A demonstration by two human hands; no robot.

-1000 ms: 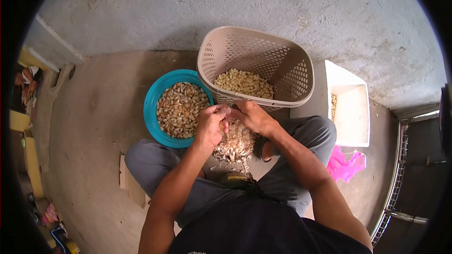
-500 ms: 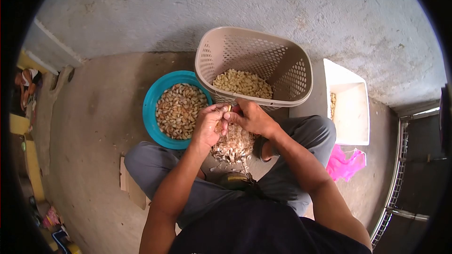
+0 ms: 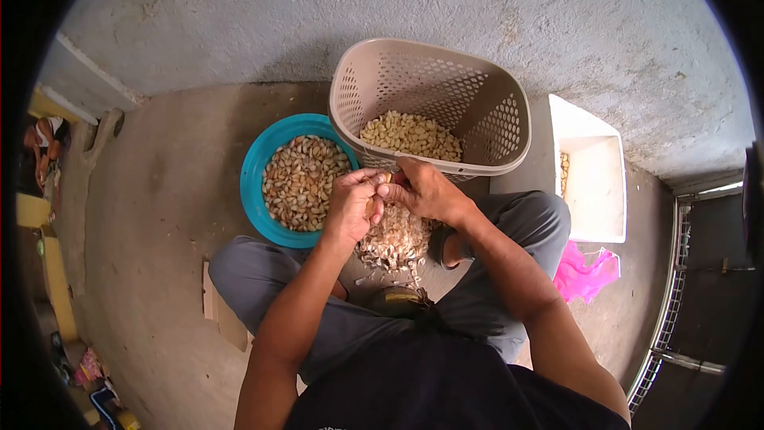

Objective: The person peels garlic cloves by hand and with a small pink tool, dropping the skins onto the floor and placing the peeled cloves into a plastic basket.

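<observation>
My left hand (image 3: 350,205) is closed, pinching a yellowish garlic clove (image 3: 387,178) at its fingertips. My right hand (image 3: 430,191) meets it there, thumb against the clove and fingers curled. A small red tool showed in my right hand a moment ago; now the fingers mostly hide it. Below both hands lies a heap of papery garlic skins (image 3: 394,240) on the floor. Left of them, a teal basin (image 3: 251,183) holds unpeeled garlic cloves (image 3: 301,183). Just beyond my hands stands a beige perforated basket (image 3: 509,131) with pale peeled cloves (image 3: 410,135) inside.
A white foam box (image 3: 601,191) with some pale cloves stands right of the basket, a pink plastic bag (image 3: 586,272) below it. A rough grey wall (image 3: 278,16) rises behind. Cardboard (image 3: 219,306) lies by my left knee. Another person (image 3: 48,143) is at the far left edge.
My hands stay together at the clove, with slight finger movement. The right fingers now cover the red tool more. The view has shifted slightly, and the containers stay put.
</observation>
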